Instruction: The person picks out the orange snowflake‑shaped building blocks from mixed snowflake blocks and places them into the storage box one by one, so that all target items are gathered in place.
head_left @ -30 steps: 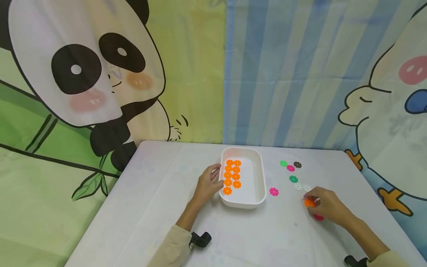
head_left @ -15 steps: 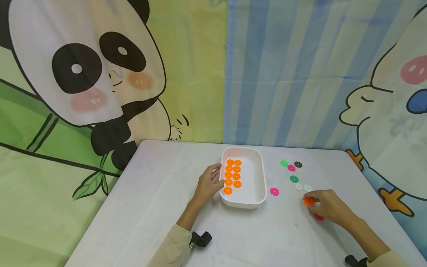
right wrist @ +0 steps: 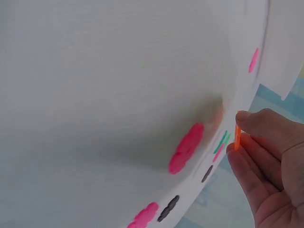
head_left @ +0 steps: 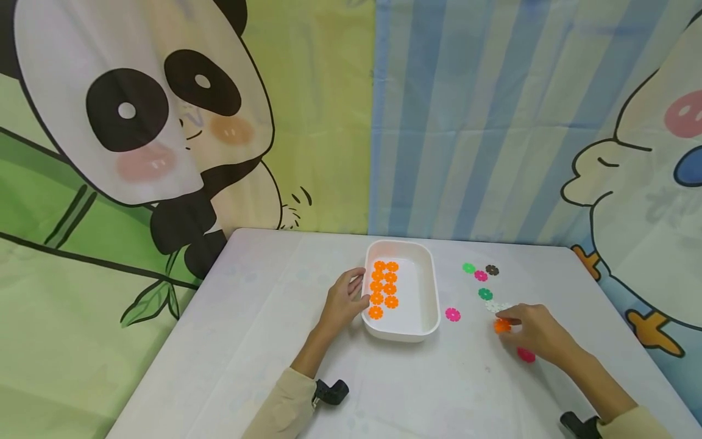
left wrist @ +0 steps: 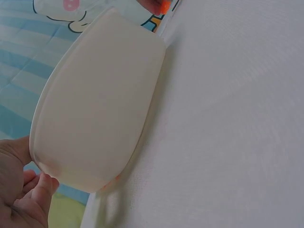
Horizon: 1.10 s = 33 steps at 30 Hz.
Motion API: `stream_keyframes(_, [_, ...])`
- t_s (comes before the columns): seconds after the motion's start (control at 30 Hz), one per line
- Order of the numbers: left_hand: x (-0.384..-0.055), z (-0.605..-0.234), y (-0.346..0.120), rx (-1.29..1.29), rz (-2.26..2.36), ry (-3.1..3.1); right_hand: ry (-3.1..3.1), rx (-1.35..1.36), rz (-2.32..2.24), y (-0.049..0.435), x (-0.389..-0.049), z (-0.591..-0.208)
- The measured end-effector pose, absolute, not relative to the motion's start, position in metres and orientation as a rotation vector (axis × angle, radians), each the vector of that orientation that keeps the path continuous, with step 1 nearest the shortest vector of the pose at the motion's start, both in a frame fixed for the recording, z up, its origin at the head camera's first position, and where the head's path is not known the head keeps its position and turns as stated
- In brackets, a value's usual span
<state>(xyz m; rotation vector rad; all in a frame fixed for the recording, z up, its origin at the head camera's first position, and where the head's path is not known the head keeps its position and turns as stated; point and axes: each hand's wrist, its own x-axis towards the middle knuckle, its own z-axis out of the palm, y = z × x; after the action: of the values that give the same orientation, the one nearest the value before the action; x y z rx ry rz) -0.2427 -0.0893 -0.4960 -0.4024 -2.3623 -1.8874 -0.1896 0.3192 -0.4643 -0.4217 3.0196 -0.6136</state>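
Observation:
My left hand [head_left: 341, 305] grips the left wall of a white plastic tray [head_left: 419, 286], thumb and fingers at its rim; the left wrist view shows the tray's outer side [left wrist: 99, 99]. Inside, several orange flower-shaped discs [head_left: 390, 289] lie in two columns along the left. Over the table, right of the tray, my right hand [head_left: 540, 332] pinches one orange flower-shaped disc [right wrist: 237, 130] between thumb and fingertips, held edge-on in the right wrist view. Below that hand lies a red-pink disc [head_left: 526, 355]; white discs [head_left: 493, 306], partly hidden, lie just beyond its fingers.
A pink disc [head_left: 453, 314] sits between tray and right hand. Farther back are a light green disc [head_left: 468, 267], another pink disc [head_left: 481, 275], a dark brown disc [head_left: 492, 270] and a dark green disc [head_left: 485, 294]. A printed curtain [head_left: 439, 122] hangs behind the white table [head_left: 274, 292].
My right hand has shifted slightly left and up with the orange disc, uncovering more of the red-pink disc. The left hand and the tray stay in place.

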Motion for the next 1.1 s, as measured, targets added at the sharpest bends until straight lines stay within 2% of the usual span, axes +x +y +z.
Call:
stream_keyframes(0.47, [-0.242,-0.495,-0.090,-0.392,-1.881,-2.374,3.161,-0.766,-0.921,0.280,-0.202,-0.445])
stream_keyframes(0.83, [-0.243,-0.498,-0.089,-0.396,-1.874,-2.375,3.071,-0.868,-1.122,0.230,-0.217,-0.430])
stream_keyframes(1.1, [-0.244,-0.498,-0.088,-0.396,-1.887,-2.376,2.978,-0.873,-1.213,0.193,-0.225,-0.437])
